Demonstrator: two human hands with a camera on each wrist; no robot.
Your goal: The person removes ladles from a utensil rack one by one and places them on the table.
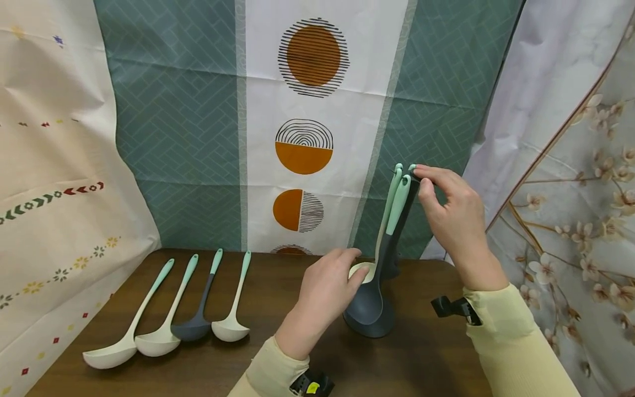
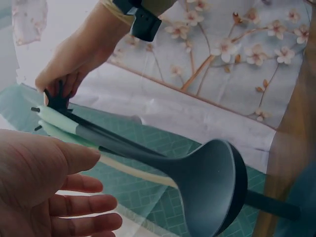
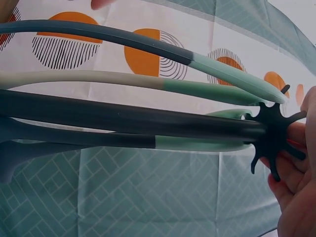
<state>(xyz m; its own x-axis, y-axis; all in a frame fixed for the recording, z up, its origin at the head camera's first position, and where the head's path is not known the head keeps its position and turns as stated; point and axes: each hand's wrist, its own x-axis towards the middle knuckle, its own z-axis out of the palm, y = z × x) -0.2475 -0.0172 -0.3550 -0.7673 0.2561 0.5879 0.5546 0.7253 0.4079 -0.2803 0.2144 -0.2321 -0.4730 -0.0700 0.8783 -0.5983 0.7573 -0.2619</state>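
Observation:
A dark utensil stand (image 3: 148, 114) rises from the table with a star-shaped hook top (image 3: 271, 126). My right hand (image 1: 453, 212) grips that top, its fingers curled at the hooks in the right wrist view. Ladles with mint handle ends hang around the pole. A dark ladle (image 1: 364, 303) faces me, and a cream ladle (image 1: 363, 272) hangs behind it, partly hidden by my left hand (image 1: 329, 286). That hand is beside the ladle bowls with its fingers loosely spread. In the left wrist view nothing lies between its thumb and fingers.
On the left of the brown table (image 1: 278, 309) several ladles lie in a row: cream ones (image 1: 116, 353) and a dark grey one (image 1: 192, 329), handles pointing away. A patterned green and white curtain (image 1: 193, 138) hangs behind; a floral curtain (image 1: 590, 231) closes the right side.

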